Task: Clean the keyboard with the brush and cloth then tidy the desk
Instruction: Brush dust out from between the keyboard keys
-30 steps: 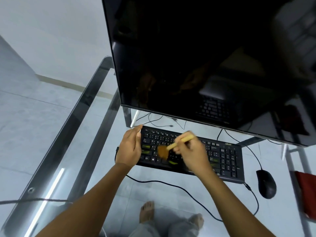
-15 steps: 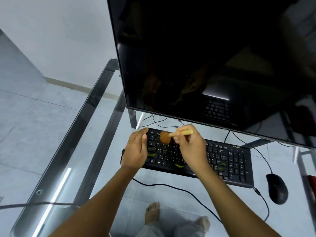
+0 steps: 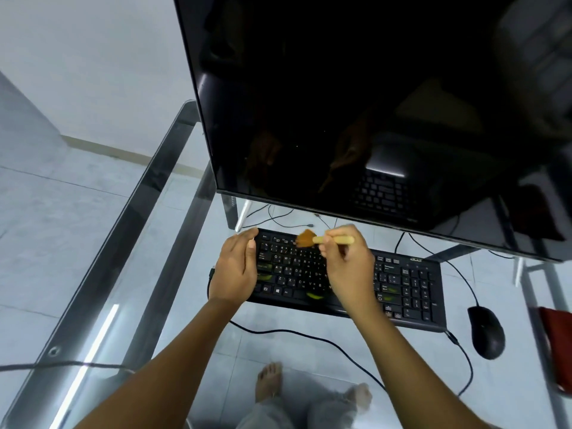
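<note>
We are sweeping the brush (image 3: pixel 322 239) over the far-left keys of the keyboard (image 3: pixel 405 289), which is lying on the glass bench (image 3: pixel 102 274) on the near side of the monitor (image 3: pixel 371 103). Our right grip (image 3: pixel 348 267) is pinching the wooden handle. Our left grip (image 3: pixel 236 270) is resting flat-fingered against the keyboard's left end, holding nothing. Short, light strokes toward one edge are probably working best, with the board steadied, then reaching the green scraps (image 3: pixel 314 295) on the near rows.
</note>
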The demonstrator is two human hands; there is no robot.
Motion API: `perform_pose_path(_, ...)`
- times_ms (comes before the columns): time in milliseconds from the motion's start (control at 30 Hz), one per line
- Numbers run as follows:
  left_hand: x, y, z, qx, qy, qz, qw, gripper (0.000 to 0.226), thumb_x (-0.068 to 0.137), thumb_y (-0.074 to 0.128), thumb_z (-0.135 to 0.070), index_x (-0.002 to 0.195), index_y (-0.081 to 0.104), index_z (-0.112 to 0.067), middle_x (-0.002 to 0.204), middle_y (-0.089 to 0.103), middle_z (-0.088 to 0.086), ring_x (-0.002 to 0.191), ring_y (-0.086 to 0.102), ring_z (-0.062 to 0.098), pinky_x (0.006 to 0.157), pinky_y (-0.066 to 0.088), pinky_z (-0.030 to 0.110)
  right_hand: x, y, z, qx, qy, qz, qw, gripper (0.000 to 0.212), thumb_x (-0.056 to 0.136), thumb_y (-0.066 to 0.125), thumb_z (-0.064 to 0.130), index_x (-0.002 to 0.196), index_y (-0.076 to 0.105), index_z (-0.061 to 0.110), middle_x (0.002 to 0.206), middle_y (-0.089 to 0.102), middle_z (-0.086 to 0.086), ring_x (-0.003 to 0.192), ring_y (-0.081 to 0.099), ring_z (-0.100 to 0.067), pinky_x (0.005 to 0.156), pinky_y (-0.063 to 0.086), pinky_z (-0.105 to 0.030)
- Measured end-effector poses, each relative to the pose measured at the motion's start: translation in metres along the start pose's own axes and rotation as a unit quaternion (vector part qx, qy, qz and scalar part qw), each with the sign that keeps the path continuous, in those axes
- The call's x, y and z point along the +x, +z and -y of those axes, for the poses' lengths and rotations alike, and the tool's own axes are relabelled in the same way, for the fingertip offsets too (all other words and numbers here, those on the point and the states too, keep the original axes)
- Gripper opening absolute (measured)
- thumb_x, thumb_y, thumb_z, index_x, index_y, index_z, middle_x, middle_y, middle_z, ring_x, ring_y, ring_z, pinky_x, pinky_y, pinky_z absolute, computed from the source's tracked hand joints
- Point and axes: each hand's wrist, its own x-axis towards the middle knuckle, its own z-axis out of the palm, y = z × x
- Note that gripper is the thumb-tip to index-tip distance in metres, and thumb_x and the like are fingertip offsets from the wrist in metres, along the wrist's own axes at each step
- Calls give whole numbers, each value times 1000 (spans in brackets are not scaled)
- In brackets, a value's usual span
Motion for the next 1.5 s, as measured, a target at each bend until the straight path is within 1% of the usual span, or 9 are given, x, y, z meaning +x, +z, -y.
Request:
perform_pose_path(233,0,0,-4,8,2,1,1000,48,101,26,-38,133,54,-15,130,58,1,125,47,12,108,37,30,-37,-14,-16,20,-20,-28,999,23,93,60,9,88,60,31,83,70,0,72,66,-26,58,52,-34)
perform_pose_path(367,0,-1,-2,19,9,0,1000,48,101,27,-39,132,55,-15,129,58,1,124,47,13,107,37,29,-46,-8,-12,-12,-70,119,990,17,93,63,14,85,62,30,83,71,10,70,67,-10,59,54,-29)
perform_pose_path(467,0,0,-5,15,7,4,1000,47,101,28,-37,132,55,-15,129,58,1,125,47,13,107,37,30,-36,-12,-12,6,-51,-15,999,22,93,62,12,85,60,32,83,70,3,74,68,-12,62,56,-35)
perform_pose_path(600,1,-2,-3,25,7,4,1000,49,101,27,-41,132,54,-16,129,58,0,124,47,14,107,39,33,-41,-3,-3,-27,-64,205,976,9,94,61,17,87,64,22,80,69,12,67,66,-10,62,56,-36)
perform_pose_path(733,-1,0,-6,11,6,5,1000,46,101,29,-38,132,55,-15,129,58,0,125,46,13,108,38,33,-23,-14,-8,3,-43,-7,999,13,94,60,12,85,61,21,77,69,11,65,66,-11,58,54,-31)
perform_pose_path(867,0,-1,-3,18,3,2,1000,45,101,30,-38,132,55,-16,129,58,-1,125,46,11,107,37,30,-25,-8,0,-19,-4,175,984,13,95,57,11,85,61,18,76,74,4,69,70,-18,68,59,-42)
perform_pose_path(1000,0,0,-5,10,2,5,1000,45,101,30,-39,132,55,-17,130,57,-2,126,45,11,108,37,30,-1,-23,-10,7,3,-39,999,15,96,58,10,85,60,21,80,71,-2,73,70,-16,68,59,-40)
perform_pose_path(1367,1,-1,-4,22,2,3,1000,44,101,30,-38,132,54,-17,129,58,0,124,47,13,106,39,31,11,22,16,-33,-78,100,991,12,94,60,15,85,62,22,87,71,1,76,66,-14,66,53,-25)
perform_pose_path(1500,0,-2,-7,13,1,6,1000,45,101,30,-38,132,54,-17,129,57,-1,125,45,11,107,38,31,18,5,3,-19,-46,-25,998,14,94,58,8,86,61,18,85,67,-2,67,60,-8,60,46,-16)
